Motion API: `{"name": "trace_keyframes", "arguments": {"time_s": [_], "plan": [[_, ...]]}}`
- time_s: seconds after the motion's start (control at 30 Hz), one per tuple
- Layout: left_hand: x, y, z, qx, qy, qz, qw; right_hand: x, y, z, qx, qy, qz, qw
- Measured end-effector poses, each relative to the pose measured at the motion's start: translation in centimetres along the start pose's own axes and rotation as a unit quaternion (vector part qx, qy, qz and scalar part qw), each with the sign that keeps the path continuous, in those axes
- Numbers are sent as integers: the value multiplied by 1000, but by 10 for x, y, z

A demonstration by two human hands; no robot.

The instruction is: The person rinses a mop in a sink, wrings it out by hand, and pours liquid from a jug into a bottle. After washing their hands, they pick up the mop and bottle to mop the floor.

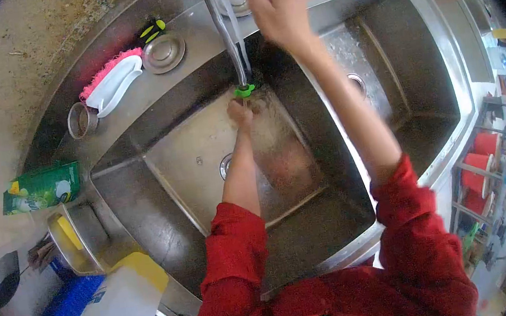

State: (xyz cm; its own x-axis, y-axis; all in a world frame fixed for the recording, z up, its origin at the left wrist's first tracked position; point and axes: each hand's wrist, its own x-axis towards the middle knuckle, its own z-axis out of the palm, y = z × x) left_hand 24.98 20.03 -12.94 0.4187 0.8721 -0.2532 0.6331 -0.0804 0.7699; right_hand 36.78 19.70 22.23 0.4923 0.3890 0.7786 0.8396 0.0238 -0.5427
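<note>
My left hand (239,113) is low in the larger basin of a steel sink (202,158), just under the green-tipped spout of the faucet (230,47). Its fingers are small and blurred, so I cannot make out whether they are curled around anything. Higher up, to the right of the faucet pipes, my right hand (283,12) reaches toward the back ledge. Its thumb stands apart from the fingers, and the fingertips run out at the top edge. A round steel lid (234,2) lies behind it, partly covered.
On the back ledge are a pink-bristled white brush (115,86), a steel lid (164,53) and a small cup (82,120). To the left are a green packet (42,187), a steel container (77,239) and a white jug (117,313). A second basin (380,60) adjoins on the right.
</note>
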Motion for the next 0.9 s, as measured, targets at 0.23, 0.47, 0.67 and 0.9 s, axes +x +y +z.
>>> {"name": "trace_keyframes", "arguments": {"time_s": [0.23, 0.47, 0.67, 0.9], "plan": [[19, -11, -2, -464, -121, -256, 839, -267, 86, 28, 439, 286, 715, 462], [12, 0, 16, -562, -131, -269, 771, -275, 96, 37, 407, 193, 727, 519], [-15, 54, -13, -729, -307, -312, 526, -159, 41, 10, 308, 91, 566, 759], [13, 60, 9, -865, -231, -429, 118, 28, -25, -8, 48, 14, -12, 999]]}}
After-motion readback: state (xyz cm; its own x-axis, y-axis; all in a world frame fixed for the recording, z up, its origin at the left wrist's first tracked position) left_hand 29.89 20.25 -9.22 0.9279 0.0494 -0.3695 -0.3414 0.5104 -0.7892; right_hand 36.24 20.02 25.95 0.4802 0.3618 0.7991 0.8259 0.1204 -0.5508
